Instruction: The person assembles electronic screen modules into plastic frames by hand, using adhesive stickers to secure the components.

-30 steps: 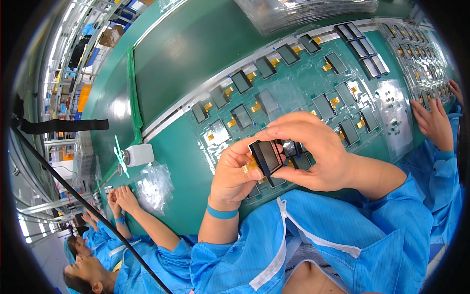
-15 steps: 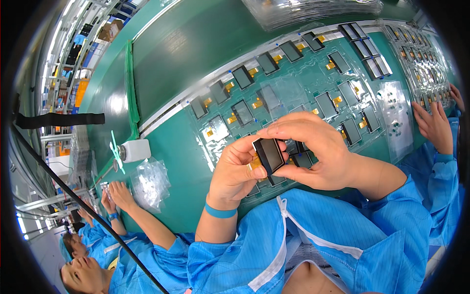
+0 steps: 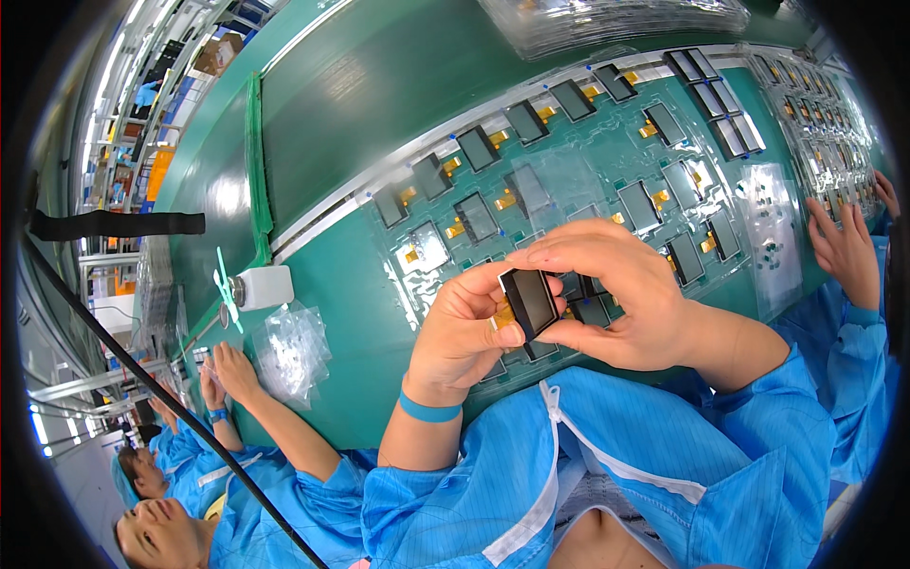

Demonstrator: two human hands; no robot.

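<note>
Cradling a small screen over the near side of the clear tray, the hands share the grip. The left hand pinches its 8 o'clock side, thumb by the yellow tail; the right hand arches across the top, index fingertip at the 11 o'clock corner, thumb near the 5 o'clock edge. Fingers behind the screen are partly hidden, so how firmly they press cannot be told. For good handling, contact probably belongs on the black frame, off the glass, with pressure spread evenly rather than on one corner. The tail looks easy to crease, so the left thumb should avoid folding it. Other screens lie from 10 to 2 o'clock; wrists are best held clear of them.
</note>
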